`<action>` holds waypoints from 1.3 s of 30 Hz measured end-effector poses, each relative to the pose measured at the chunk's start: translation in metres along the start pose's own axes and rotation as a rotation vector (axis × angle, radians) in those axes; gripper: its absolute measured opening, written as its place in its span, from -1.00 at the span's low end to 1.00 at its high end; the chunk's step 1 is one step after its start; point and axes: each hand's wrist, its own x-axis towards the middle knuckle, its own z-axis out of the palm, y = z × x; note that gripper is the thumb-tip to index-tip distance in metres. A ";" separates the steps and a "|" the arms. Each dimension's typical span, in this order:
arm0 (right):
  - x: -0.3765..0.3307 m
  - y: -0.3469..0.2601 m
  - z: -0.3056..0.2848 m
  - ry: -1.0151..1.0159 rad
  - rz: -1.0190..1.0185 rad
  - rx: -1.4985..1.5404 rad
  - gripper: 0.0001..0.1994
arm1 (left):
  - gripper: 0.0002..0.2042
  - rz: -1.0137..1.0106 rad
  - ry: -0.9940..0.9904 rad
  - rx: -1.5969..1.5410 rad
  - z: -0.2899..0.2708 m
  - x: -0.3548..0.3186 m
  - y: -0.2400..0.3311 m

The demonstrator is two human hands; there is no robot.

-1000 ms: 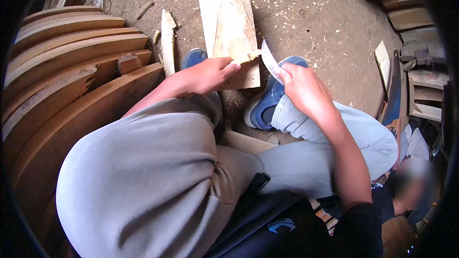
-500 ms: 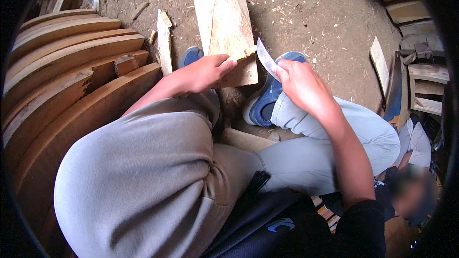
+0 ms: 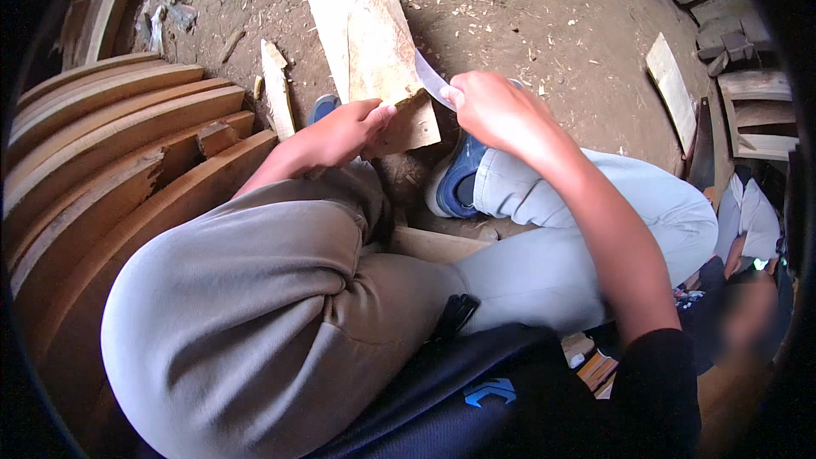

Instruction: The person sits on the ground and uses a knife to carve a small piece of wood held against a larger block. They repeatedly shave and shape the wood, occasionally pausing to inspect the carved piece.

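A pale wooden board (image 3: 370, 42) lies flat on the dirt ground in front of my feet. My left hand (image 3: 344, 130) grips its near edge, fingers pressed on the wood. My right hand (image 3: 493, 106) is closed on a thin whitish blade-like strip (image 3: 431, 81), whose tip rests against the board's right edge. Blue shoes (image 3: 459, 178) show under both hands, and my grey-trousered knees fill the lower picture.
Curved wooden planks (image 3: 119, 144) are stacked at the left. A narrow wood offcut (image 3: 277, 89) lies beside the board. More boards and wooden frames (image 3: 748, 110) stand at the right. Wood chips litter the dirt. Another seated person (image 3: 748, 229) is at the lower right.
My right hand has carried the strip left and up until it meets the board's right edge. My left hand stays on the board's near edge.
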 end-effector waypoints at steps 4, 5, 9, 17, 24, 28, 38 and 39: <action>-0.011 -0.001 -0.004 0.008 0.043 0.033 -0.64 | -0.56 0.036 0.015 -0.042 0.004 0.001 -0.007; -0.014 0.004 -0.005 0.003 0.048 0.028 -0.64 | -0.57 0.072 0.031 -0.024 0.004 0.000 -0.007; -0.025 0.007 -0.012 -0.017 0.049 0.012 -0.64 | -0.57 0.024 -0.030 0.031 -0.002 -0.001 -0.007; -0.033 -0.001 -0.011 -0.064 0.087 0.019 -0.67 | -0.53 0.102 0.014 0.097 -0.001 -0.003 -0.004; -0.025 0.011 0.002 0.002 0.003 0.045 -0.65 | -0.57 0.064 -0.010 0.088 -0.001 -0.005 0.001; -0.016 0.007 0.000 0.004 -0.017 -0.010 -0.65 | -0.55 0.040 0.006 0.088 -0.001 -0.003 0.005; 0.019 0.045 0.016 -0.152 -0.267 0.294 -0.68 | -0.63 -0.024 -0.050 -0.029 -0.003 -0.004 0.002; 0.022 0.049 0.022 -0.156 -0.282 0.359 -0.68 | -0.63 -0.016 -0.057 -0.043 -0.004 -0.004 0.000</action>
